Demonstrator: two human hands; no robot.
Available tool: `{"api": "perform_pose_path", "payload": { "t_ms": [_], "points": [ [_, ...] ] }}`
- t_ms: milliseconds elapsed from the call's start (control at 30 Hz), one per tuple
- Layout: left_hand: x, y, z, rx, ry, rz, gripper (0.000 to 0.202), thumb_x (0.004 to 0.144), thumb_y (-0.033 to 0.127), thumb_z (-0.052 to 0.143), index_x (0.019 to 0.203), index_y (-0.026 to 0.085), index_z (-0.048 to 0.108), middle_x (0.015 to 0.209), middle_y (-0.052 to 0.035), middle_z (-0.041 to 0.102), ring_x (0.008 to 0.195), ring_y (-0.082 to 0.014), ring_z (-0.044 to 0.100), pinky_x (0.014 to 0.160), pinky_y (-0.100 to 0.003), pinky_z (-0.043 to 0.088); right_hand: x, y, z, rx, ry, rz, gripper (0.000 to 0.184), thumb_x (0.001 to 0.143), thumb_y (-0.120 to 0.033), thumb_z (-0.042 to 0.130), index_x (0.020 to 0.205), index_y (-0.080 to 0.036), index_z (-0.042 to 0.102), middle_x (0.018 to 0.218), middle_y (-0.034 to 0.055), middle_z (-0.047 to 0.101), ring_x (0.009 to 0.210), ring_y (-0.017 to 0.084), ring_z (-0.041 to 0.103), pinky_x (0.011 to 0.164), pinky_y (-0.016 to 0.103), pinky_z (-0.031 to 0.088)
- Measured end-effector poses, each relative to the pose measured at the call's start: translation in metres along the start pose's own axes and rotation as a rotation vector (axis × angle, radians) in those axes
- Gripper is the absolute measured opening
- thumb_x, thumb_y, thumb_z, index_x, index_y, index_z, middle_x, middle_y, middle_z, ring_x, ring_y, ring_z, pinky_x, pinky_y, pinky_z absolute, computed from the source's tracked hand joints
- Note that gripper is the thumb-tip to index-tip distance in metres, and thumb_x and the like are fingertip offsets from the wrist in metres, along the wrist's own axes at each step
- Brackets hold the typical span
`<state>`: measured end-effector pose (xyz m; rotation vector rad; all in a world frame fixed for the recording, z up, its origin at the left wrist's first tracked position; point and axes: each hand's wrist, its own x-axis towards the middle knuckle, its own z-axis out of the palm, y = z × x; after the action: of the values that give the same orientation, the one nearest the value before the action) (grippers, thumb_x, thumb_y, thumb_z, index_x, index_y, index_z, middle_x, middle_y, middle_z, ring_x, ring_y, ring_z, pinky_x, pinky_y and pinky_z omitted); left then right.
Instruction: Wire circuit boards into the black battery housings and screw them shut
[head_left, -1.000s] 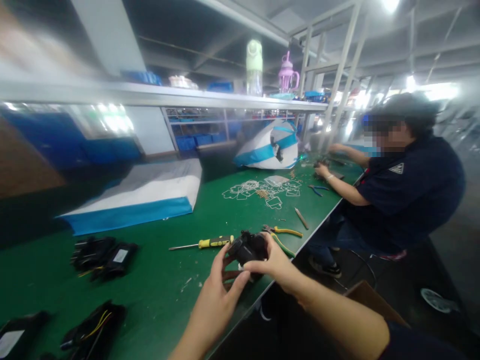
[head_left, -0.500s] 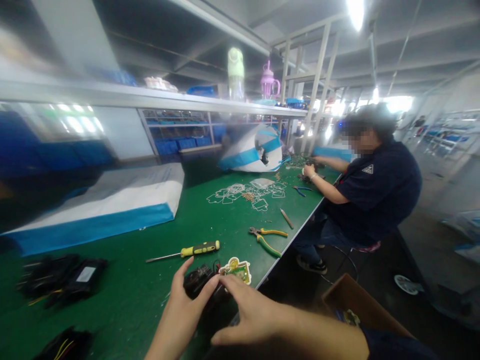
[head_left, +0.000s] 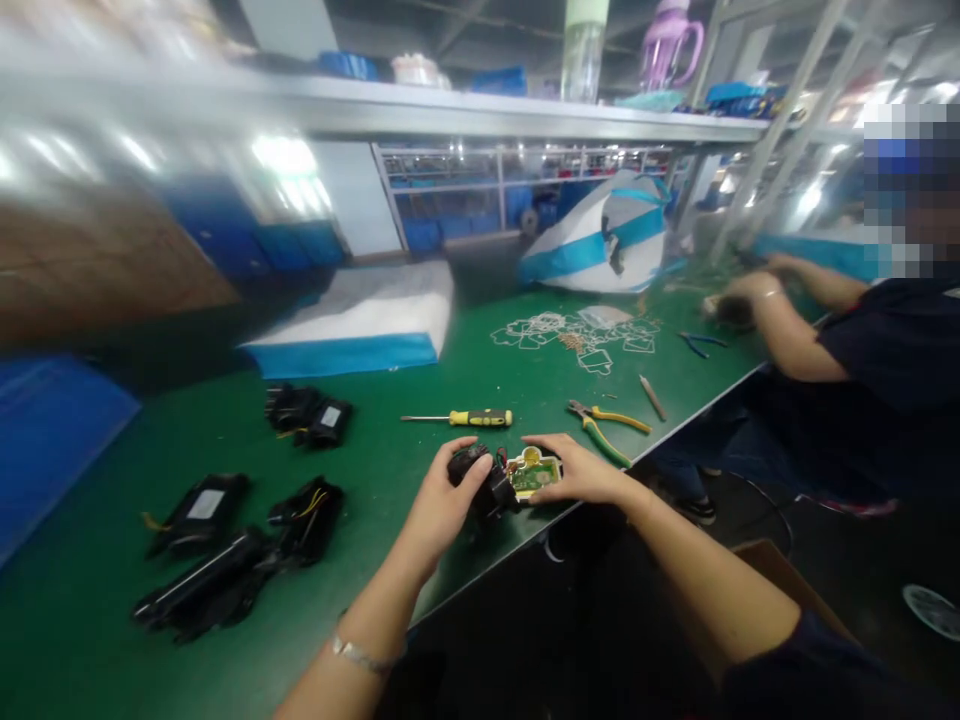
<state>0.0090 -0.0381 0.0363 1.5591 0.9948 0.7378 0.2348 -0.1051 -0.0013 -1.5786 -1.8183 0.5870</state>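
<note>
My left hand [head_left: 441, 505] is wrapped round a black plastic housing [head_left: 495, 492], thumb on top, near the front edge of the green bench [head_left: 375, 520]. Thin wires lead from that housing to an opened case half with a green circuit board [head_left: 534, 480] and a pale rim. My right hand [head_left: 589, 472] grips this case half from the right, fingers along its far side and thumb along the near side. Just beyond the hands lies a yellow-and-black screwdriver [head_left: 480, 418]. Pliers with yellow and green handles [head_left: 600, 430] rest to the right of it.
Several black housings [head_left: 202, 505] lie at the left. White gasket frames [head_left: 592, 360], a brown-handled tool [head_left: 652, 398] and blue pliers [head_left: 701, 345] lie farther back. White-and-blue sacks [head_left: 352, 330] stand behind. A co-worker [head_left: 892, 350] works at the right. A shelf [head_left: 450, 115] spans above.
My view has swung left and down, bringing more black housings into sight. My right hand has moved from the black housing to the case half with the circuit board and grips it.
</note>
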Motion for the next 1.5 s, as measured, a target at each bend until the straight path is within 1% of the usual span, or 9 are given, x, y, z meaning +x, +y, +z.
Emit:
{"api": "perform_pose_path", "payload": {
  "t_ms": [167, 300, 433, 667, 867, 1133, 1267, 1400, 1500],
  "points": [
    [-0.001, -0.002, -0.002, -0.151, 0.015, -0.003, 0.053, 0.075, 0.053, 0.063, 0.116, 0.021, 0.053, 0.1, -0.0062, 0.064, 0.087, -0.0175, 0.063, 0.078, -0.03, 0.05, 0.002, -0.009, 0.014, -0.034, 0.023, 0.058, 0.087, 0.051, -0.04, 0.084, 0.129, -0.024, 0.049, 0.116, 0.0081, 0.052, 0.104, 0.025, 0.054, 0.094, 0.041, 0.042],
    [-0.004, 0.003, -0.003, -0.309, 0.003, -0.083, 0.052, 0.074, 0.054, 0.063, 0.111, 0.021, 0.049, 0.087, -0.002, 0.063, 0.075, -0.015, 0.063, 0.065, -0.025, 0.049, 0.001, -0.018, 0.02, -0.099, 0.185, 0.094, 0.069, 0.054, -0.032, 0.082, 0.116, -0.026, 0.052, 0.113, 0.0051, 0.048, 0.094, 0.021, 0.059, 0.087, 0.036, 0.048],
    [-0.008, 0.005, -0.004, -0.416, -0.076, -0.122, 0.057, 0.07, 0.055, 0.066, 0.111, 0.022, 0.045, 0.085, -0.0016, 0.063, 0.073, -0.0163, 0.064, 0.067, -0.028, 0.05, 0.0, -0.024, 0.019, -0.208, 0.325, 0.07, 0.055, 0.063, -0.034, 0.076, 0.112, -0.026, 0.05, 0.113, 0.0059, 0.052, 0.096, 0.025, 0.06, 0.085, 0.039, 0.049],
    [-0.007, 0.001, -0.013, -0.202, 0.093, -0.066, 0.047, 0.068, 0.051, 0.07, 0.097, 0.018, 0.054, 0.084, 0.0004, 0.061, 0.073, -0.012, 0.059, 0.068, -0.023, 0.046, -0.004, -0.019, -0.003, -0.471, 0.477, 0.038, 0.041, 0.077, -0.028, 0.062, 0.115, -0.023, 0.048, 0.116, 0.0086, 0.058, 0.098, 0.026, 0.06, 0.07, 0.033, 0.049],
    [-0.004, -0.009, -0.022, -0.019, 0.108, -0.012, 0.046, 0.068, 0.046, 0.07, 0.102, 0.018, 0.057, 0.088, -0.0011, 0.062, 0.077, -0.0133, 0.058, 0.07, -0.024, 0.046, -0.005, -0.012, -0.003, -0.581, 0.439, 0.057, 0.037, 0.078, -0.027, 0.059, 0.113, -0.023, 0.049, 0.12, 0.0095, 0.055, 0.097, 0.026, 0.06, 0.058, 0.03, 0.046],
    [-0.003, -0.028, -0.041, -0.005, 0.044, -0.171, 0.05, 0.066, 0.044, 0.072, 0.107, 0.017, 0.063, 0.101, -0.0092, 0.067, 0.087, -0.0198, 0.062, 0.083, -0.035, 0.047, 0.008, -0.002, 0.014, -0.261, 0.265, 0.065, 0.053, 0.064, -0.035, 0.074, 0.109, -0.026, 0.049, 0.111, 0.0054, 0.055, 0.091, 0.025, 0.061, 0.077, 0.039, 0.051],
    [0.0, -0.03, -0.044, 0.19, 0.004, -0.097, 0.043, 0.072, 0.04, 0.066, 0.109, 0.018, 0.065, 0.11, -0.0099, 0.065, 0.101, -0.0232, 0.059, 0.095, -0.04, 0.043, 0.012, 0.001, 0.015, -0.226, 0.267, 0.087, 0.056, 0.063, -0.039, 0.074, 0.112, -0.027, 0.05, 0.114, 0.0065, 0.052, 0.094, 0.027, 0.06, 0.077, 0.041, 0.052],
    [0.003, -0.028, -0.04, 0.466, 0.017, 0.154, 0.05, 0.076, 0.017, 0.054, 0.126, 0.023, 0.055, 0.131, -0.007, 0.053, 0.122, -0.0229, 0.046, 0.108, -0.044, 0.031, 0.011, -0.002, 0.017, -0.216, 0.3, 0.048, 0.073, 0.061, -0.038, 0.075, 0.126, -0.027, 0.044, 0.121, 0.0088, 0.047, 0.105, 0.029, 0.056, 0.086, 0.043, 0.05],
    [0.001, -0.02, -0.033, 0.646, 0.004, 0.319, 0.06, 0.071, 0.002, 0.042, 0.122, 0.028, 0.057, 0.138, 0.0, 0.047, 0.129, -0.02, 0.036, 0.113, -0.046, 0.024, 0.007, -0.005, 0.019, -0.212, 0.275, 0.041, 0.073, 0.065, -0.036, 0.073, 0.131, -0.032, 0.042, 0.127, 0.0078, 0.044, 0.101, 0.028, 0.059, 0.083, 0.043, 0.052]
  ]
}}
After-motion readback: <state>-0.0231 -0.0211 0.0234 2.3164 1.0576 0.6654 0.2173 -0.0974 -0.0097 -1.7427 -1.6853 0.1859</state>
